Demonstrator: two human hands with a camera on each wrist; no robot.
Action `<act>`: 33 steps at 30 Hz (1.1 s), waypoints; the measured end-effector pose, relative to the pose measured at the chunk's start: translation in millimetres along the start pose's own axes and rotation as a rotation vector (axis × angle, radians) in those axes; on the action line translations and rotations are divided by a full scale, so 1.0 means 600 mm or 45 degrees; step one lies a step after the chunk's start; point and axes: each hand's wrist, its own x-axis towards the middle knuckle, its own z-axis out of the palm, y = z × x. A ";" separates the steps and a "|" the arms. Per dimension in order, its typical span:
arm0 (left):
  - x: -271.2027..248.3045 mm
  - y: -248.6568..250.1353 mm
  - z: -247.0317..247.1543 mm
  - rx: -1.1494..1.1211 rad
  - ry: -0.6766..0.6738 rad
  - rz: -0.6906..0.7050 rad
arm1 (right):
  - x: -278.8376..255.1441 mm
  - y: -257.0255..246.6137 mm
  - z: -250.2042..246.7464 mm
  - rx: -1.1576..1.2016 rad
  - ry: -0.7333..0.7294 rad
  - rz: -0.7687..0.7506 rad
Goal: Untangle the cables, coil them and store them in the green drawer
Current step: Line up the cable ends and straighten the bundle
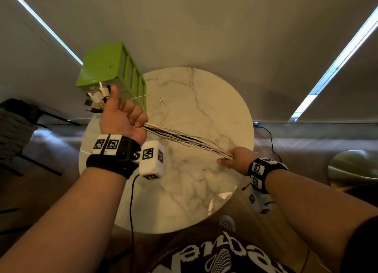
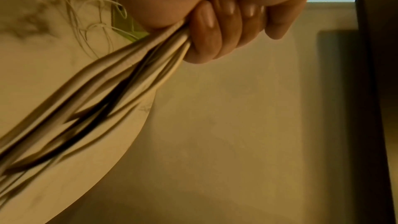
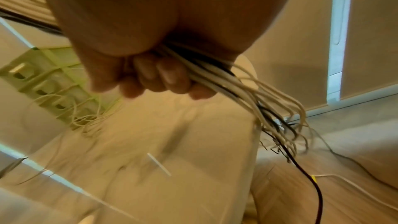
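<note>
A bundle of white and black cables (image 1: 184, 138) is stretched in the air above the round marble table (image 1: 204, 101). My left hand (image 1: 122, 117) grips one end in a fist; several plugs (image 1: 97, 98) stick out above the thumb. My right hand (image 1: 235, 159) grips the other end near the table's right edge. In the right wrist view looped cable ends (image 3: 277, 113) hang past the curled fingers (image 3: 163, 77). The left wrist view shows the bundle (image 2: 120, 88) leaving my fist (image 2: 217, 28). A thin white cable (image 1: 161, 107) lies loose on the table beside the green drawer unit (image 1: 110, 68).
The green drawer unit stands at the table's far left edge, its drawers facing the tabletop. A dark chair (image 1: 18, 125) stands on the left. A black cord (image 1: 270, 137) runs over the floor on the right, near a round gold stool (image 1: 356, 170).
</note>
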 end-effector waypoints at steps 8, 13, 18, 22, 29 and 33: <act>0.012 0.047 -0.069 -0.141 0.055 0.031 | 0.020 -0.038 -0.023 -0.397 -0.133 -0.001; 0.011 0.049 -0.097 -0.083 0.075 -0.014 | 0.040 -0.125 -0.034 -0.463 -0.242 -0.139; 0.018 0.029 -0.111 -0.048 -0.017 -0.120 | 0.018 -0.335 -0.033 0.195 -0.061 -0.685; 0.036 0.036 -0.129 -0.029 -0.088 -0.178 | 0.020 -0.437 0.011 0.164 -0.298 -0.621; 0.095 0.096 -0.201 -0.059 0.043 -0.111 | 0.065 -0.359 0.086 -0.076 -0.602 -0.156; 0.130 0.121 -0.253 -0.158 0.069 -0.168 | 0.117 -0.306 0.087 -0.402 -0.131 0.121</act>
